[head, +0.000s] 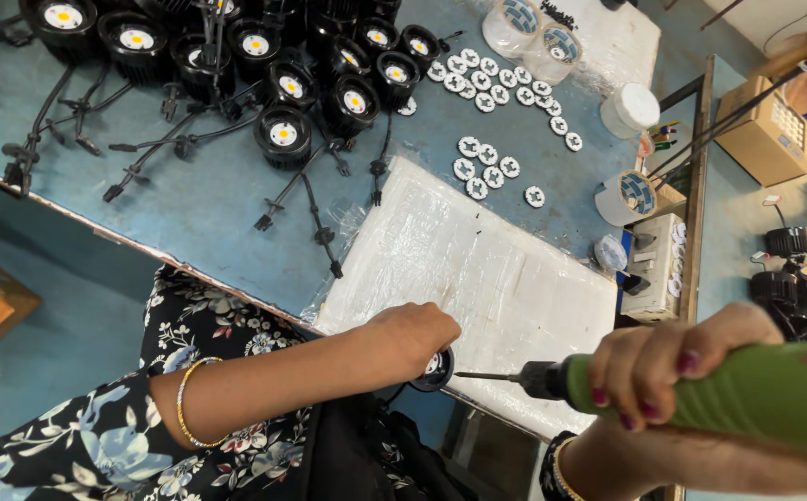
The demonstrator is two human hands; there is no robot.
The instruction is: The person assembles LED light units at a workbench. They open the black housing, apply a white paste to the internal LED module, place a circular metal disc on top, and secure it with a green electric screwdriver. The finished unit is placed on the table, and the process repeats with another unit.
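Two hands share the job: our left hand [419, 336] clamps the black lamp housing [435, 367] steady at the desk's [190, 199] near edge, our right hand [663, 366] grips the green screwdriver [747, 394] aimed at it.

Lamp assembly workshop — blue workbench [190, 199], rows of black downlights [283, 134]

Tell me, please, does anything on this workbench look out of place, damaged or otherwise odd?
Nothing looks damaged or spilled. The left hand grips a black lamp housing at the white pad's edge, and the right hand holds a green electric screwdriver. Only the loose white discs and tangled black leads lie untidily.
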